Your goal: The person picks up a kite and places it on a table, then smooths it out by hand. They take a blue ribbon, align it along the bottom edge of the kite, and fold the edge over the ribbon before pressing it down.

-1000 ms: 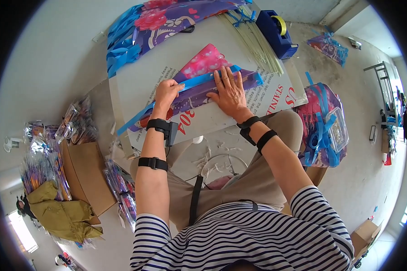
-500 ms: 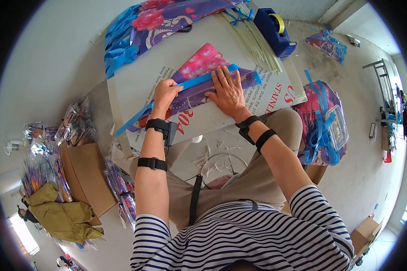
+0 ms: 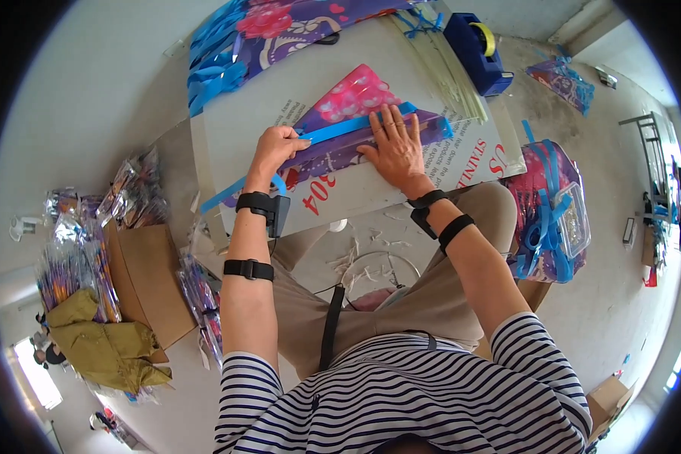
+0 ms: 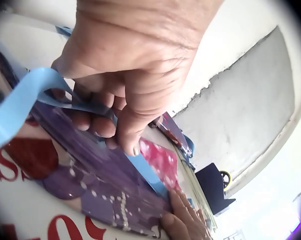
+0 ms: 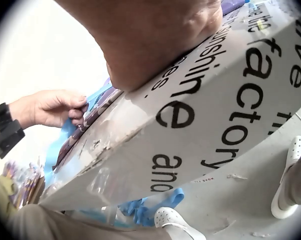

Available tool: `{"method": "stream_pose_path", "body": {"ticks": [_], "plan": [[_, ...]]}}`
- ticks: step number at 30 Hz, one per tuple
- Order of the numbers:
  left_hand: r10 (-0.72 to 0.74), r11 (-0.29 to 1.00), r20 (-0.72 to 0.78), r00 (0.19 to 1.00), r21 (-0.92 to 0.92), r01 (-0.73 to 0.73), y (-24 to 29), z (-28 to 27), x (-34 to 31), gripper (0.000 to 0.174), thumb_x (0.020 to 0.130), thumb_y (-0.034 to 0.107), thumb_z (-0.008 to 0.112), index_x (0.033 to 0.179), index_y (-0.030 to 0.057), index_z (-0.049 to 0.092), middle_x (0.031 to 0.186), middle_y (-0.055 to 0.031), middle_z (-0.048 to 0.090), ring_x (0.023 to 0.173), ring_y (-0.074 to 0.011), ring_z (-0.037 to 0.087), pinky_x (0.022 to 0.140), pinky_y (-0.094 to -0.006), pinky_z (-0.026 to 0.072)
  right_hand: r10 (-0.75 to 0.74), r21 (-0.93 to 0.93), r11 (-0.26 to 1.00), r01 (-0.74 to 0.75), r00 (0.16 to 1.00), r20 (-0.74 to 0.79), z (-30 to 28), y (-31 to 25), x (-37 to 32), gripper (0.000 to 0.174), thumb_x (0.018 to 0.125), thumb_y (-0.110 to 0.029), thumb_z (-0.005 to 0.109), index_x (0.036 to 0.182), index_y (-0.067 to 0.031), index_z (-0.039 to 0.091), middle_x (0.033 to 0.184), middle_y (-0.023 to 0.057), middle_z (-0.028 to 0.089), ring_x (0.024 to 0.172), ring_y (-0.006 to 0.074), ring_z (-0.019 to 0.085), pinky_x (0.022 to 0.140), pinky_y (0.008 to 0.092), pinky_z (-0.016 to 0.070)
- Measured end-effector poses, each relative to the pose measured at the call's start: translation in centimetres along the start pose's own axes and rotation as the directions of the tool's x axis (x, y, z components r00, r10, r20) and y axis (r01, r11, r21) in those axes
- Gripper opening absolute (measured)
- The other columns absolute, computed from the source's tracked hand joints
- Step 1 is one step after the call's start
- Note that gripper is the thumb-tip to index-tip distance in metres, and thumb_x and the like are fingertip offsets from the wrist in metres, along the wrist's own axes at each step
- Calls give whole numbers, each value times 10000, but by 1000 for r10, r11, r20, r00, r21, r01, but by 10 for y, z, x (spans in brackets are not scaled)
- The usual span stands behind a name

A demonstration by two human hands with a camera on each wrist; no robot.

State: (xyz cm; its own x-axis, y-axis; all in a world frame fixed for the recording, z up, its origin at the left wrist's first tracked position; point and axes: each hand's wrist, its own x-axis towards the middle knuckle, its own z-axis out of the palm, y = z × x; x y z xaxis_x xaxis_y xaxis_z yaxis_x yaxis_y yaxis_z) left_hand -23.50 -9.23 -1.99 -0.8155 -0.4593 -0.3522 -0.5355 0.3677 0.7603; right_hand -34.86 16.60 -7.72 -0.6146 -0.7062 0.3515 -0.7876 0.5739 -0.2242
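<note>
A folded purple printed sheet (image 3: 333,157) with a pink part (image 3: 359,94) lies on the white board. Along it runs a blue ribbon (image 3: 340,130), which the left hand (image 3: 275,151) pinches between thumb and fingers. In the left wrist view the left hand (image 4: 135,65) has the ribbon (image 4: 149,175) leaving its fingertips, with a loop curling behind. Flat on the sheet's right part rests the right hand (image 3: 396,151), fingers spread over the ribbon. The right wrist view shows the left hand (image 5: 53,107) on the ribbon and the right hand's heel (image 5: 150,40) close up.
Printed sheets with blue ribbons (image 3: 216,72) lie at the board's (image 3: 227,144) back left. Pale thin strips (image 3: 439,68) and a blue tape dispenser (image 3: 477,57) are at the back right. A ribboned bundle with a clear box (image 3: 573,219) stands right; a cardboard box (image 3: 153,284) is left.
The head view has shifted, so the board sits slightly further right. A ribbon loop now shows beside the left wrist. Both hands keep about the same places on the sheet.
</note>
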Motion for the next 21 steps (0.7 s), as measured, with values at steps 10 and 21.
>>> {"method": "stream_pose_path", "body": {"ticks": [10, 21], "plan": [[-85, 994, 128, 988, -58, 93, -73, -132, -64, 255, 813, 265, 804, 718, 91, 644, 602, 18, 582, 554, -96, 518, 575, -267, 368, -13, -33, 999, 14, 1000, 28, 2, 0, 2, 754, 957, -553, 566, 1527, -75, 440, 1616, 163, 363, 1526, 314, 280, 1236, 582, 125], [-243, 965, -30, 970, -113, 238, -134, -184, -110, 255, 854, 282, 797, 804, 79, 650, 665, 16, 606, 594, -79, 552, 588, -258, 406, -18, -91, 996, 25, 997, 77, 4, 3, 0, 745, 988, -551, 540, 1569, -109, 389, 1643, 151, 323, 1532, 316, 268, 1239, 579, 105]]}}
